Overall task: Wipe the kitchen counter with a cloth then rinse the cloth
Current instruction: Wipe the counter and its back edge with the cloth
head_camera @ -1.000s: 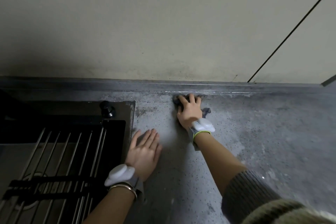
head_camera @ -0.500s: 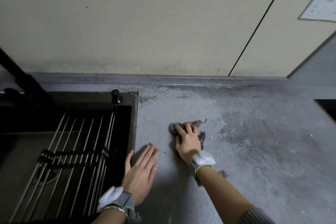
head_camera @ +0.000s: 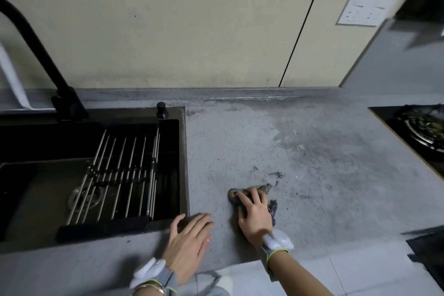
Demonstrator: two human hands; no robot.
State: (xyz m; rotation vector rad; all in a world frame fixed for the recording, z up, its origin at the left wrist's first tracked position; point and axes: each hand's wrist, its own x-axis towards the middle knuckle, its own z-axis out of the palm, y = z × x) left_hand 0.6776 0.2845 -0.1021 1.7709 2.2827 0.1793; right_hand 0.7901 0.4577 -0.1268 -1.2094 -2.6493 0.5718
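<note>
Grey cloth point(head_camera: 252, 193) lies bunched under my right hand point(head_camera: 254, 216), fingers spread flat, pressing it on the counter point(head_camera: 312, 151) near the front edge; left hand point(head_camera: 189, 240) flat, holding nothing; wiping underway, smudges remain; rinse at sink point(head_camera: 183, 151) not yet done.

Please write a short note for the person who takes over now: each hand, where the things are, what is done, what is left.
Right hand: flat on the cloth, pressing it onto the counter near the front edge.
Left hand: open, resting on the counter by the sink's front right corner, no grip on anything.
Done: wiping is under way; dark streaks and grime show just behind the cloth and along the back edge.
Left: wipe the remaining counter, then rinse the cloth in the sink under the tap.
</note>
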